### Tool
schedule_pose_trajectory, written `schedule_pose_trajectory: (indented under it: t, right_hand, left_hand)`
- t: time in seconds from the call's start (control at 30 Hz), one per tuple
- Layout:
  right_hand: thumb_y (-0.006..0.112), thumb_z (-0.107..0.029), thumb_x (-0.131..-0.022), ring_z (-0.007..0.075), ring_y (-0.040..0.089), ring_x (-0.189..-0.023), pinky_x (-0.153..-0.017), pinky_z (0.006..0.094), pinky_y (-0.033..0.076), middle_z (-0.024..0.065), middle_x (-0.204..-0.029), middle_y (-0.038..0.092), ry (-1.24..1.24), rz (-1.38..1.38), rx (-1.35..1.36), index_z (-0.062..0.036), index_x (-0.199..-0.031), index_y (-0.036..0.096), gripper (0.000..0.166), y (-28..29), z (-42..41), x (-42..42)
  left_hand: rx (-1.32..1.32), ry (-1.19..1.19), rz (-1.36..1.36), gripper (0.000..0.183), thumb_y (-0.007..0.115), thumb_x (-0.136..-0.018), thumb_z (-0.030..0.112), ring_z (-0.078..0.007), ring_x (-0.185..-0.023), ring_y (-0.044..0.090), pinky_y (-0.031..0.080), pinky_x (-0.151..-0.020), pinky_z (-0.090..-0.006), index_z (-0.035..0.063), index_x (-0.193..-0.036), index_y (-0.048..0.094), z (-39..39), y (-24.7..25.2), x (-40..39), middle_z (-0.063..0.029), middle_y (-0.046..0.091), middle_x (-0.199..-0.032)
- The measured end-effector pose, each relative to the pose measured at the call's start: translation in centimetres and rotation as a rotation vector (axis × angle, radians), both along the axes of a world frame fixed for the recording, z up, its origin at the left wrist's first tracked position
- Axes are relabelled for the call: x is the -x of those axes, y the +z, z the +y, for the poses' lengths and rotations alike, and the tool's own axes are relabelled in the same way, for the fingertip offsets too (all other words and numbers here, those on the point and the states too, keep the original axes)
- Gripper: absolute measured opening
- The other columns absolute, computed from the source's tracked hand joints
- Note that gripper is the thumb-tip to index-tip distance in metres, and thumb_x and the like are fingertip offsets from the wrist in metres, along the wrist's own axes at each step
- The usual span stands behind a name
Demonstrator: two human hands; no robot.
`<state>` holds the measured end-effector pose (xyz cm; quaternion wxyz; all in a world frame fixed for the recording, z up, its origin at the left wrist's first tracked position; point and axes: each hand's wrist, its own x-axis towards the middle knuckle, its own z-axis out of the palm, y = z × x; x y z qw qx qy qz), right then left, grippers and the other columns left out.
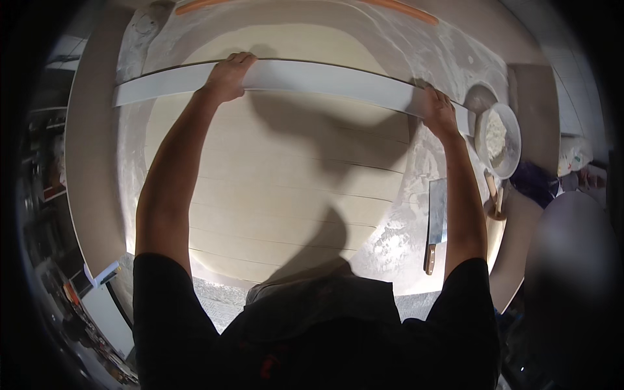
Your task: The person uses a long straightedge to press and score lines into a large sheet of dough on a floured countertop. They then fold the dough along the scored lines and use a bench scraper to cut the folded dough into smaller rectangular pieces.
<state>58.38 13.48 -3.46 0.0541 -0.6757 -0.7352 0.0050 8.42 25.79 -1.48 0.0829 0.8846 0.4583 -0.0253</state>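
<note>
A large rolled-out sheet of dough (273, 161) lies on the floured work surface, with several roughly parallel cut lines running across it. A long, flat, light-coloured board (321, 80) lies crosswise over its far part; some dough shows beyond the board. My left hand (230, 75) grips the board left of its middle, fingers over the far edge. My right hand (441, 112) grips it near the right end. Right of the dough, beside my right forearm, lies a cleaver (437, 214) with a wooden handle towards me. My shadow falls across the dough.
A plastic bowl of flour (498, 139) stands at the right, close to the board's end. Below it are a wooden rolling pin (496, 229) and a thinner wooden handle (491, 187). Two orange-brown rods (402, 10) lie along the far edge. Flour dusts the work surface (390, 243).
</note>
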Motion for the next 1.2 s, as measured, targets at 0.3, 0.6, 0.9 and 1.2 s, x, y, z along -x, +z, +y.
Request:
schedule_pose_trajectory:
  t: [0.3, 0.6, 0.9, 1.2]
  right_hand:
    - [0.059, 0.004, -0.074, 0.0368, 0.046, -0.120, -0.101, 0.0452, 0.037, 0.0157, -0.128, 0.052, 0.054, 0.150, 0.082, -0.0079, -0.138, 0.037, 0.069, 1.1, -0.5, 0.2]
    - [0.063, 0.011, -0.065, 0.0402, 0.046, -0.117, -0.100, 0.0473, 0.039, 0.0183, -0.125, 0.052, 0.103, 0.096, 0.060, -0.0065, -0.136, 0.036, 0.078, -1.0, 0.2, -1.6]
    - [0.061, 0.010, -0.064, 0.0410, 0.047, -0.115, -0.098, 0.0475, 0.040, 0.0181, -0.121, 0.054, 0.081, 0.153, 0.035, -0.0052, -0.129, 0.043, 0.069, -1.1, 0.1, -1.6]
    - [0.055, 0.011, -0.066, 0.0398, 0.047, -0.114, -0.099, 0.0470, 0.038, 0.0169, -0.121, 0.054, 0.113, 0.170, 0.008, -0.0060, -0.129, 0.043, 0.067, -1.3, 0.0, -1.8]
  left_hand:
    - [-0.002, -0.017, 0.121, 0.067, 0.074, -0.063, 0.008, -0.0261, -0.121, 0.048, 0.045, -0.096, -0.0381, 0.0089, -0.124, 0.047, 0.7, 0.6, -0.9, -0.0083, 0.049, -0.128]
    - [0.066, 0.055, 0.198, 0.064, 0.070, -0.068, 0.007, -0.0218, -0.122, 0.046, 0.046, -0.094, -0.0427, 0.0109, -0.127, 0.045, 0.6, 0.8, -1.1, -0.0042, 0.047, -0.127]
    - [0.091, 0.072, 0.208, 0.060, 0.066, -0.072, 0.006, -0.0218, -0.125, 0.043, 0.044, -0.096, -0.0463, 0.0105, -0.127, 0.044, 0.8, 0.9, -1.3, -0.0044, 0.046, -0.129]
    - [0.078, 0.097, 0.158, 0.057, 0.061, -0.073, 0.002, -0.0230, -0.125, 0.043, 0.043, -0.097, -0.0449, 0.0102, -0.127, 0.045, 0.1, 1.2, -1.1, -0.0061, 0.045, -0.131]
